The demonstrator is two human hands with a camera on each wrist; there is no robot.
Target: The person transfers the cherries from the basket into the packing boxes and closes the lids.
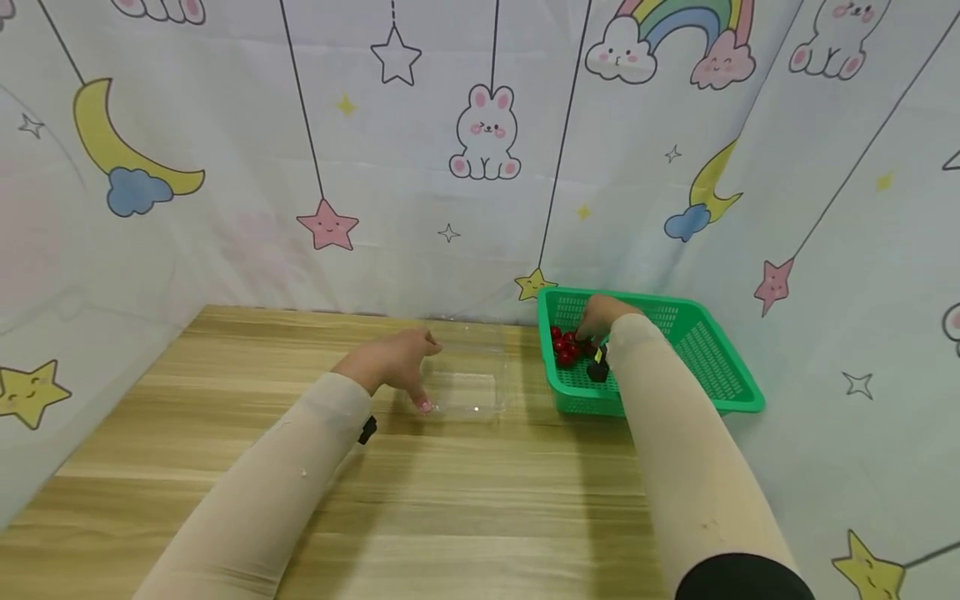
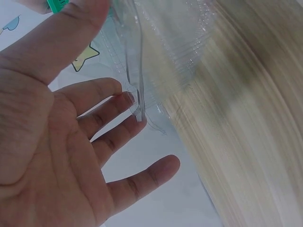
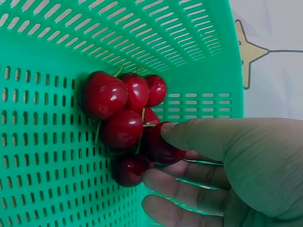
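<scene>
My right hand (image 1: 602, 317) reaches into the green basket (image 1: 731, 358). In the right wrist view its thumb presses on a dark red cherry (image 3: 161, 146), with fingers (image 3: 175, 184) beneath, pinching it. Several more cherries (image 3: 105, 96) with green stems lie clustered against the basket's corner. My left hand (image 1: 397, 362) is at the left side of a clear plastic box (image 1: 468, 392). In the left wrist view, loosely extended fingers (image 2: 113, 132) touch the rim of the box (image 2: 135, 61), and the thumb lies across from them.
The basket stands at the back right of the wooden table (image 1: 480, 500), to the right of the plastic box. Behind the table hangs a white cloth (image 1: 405, 183) printed with stars, moons and rabbits. A small black device (image 1: 597, 368) shows at the right wrist.
</scene>
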